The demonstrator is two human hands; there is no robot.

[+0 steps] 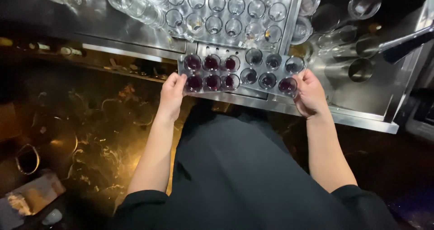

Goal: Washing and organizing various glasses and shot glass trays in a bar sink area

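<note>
A small metal tray (pixel 242 65) holds two rows of shot glasses (pixel 211 62) filled with dark red liquid. It sits at the near edge of a steel counter (pixel 361 117). My left hand (pixel 172 93) grips the tray's left end, thumb on top by the nearest glass. My right hand (pixel 310 93) grips the tray's right end beside a filled glass (pixel 287 85). Both forearms reach up from my dark clothing.
A larger steel rack (pixel 289 17) behind the tray carries several empty shot glasses (pixel 214 24). Tall clear glasses (pixel 140 6) lie at the upper left. Metal cups (pixel 360 69) and tumblers stand on the right. A dark handle (pixel 407 47) juts in from the right. The floor below is dark and wet.
</note>
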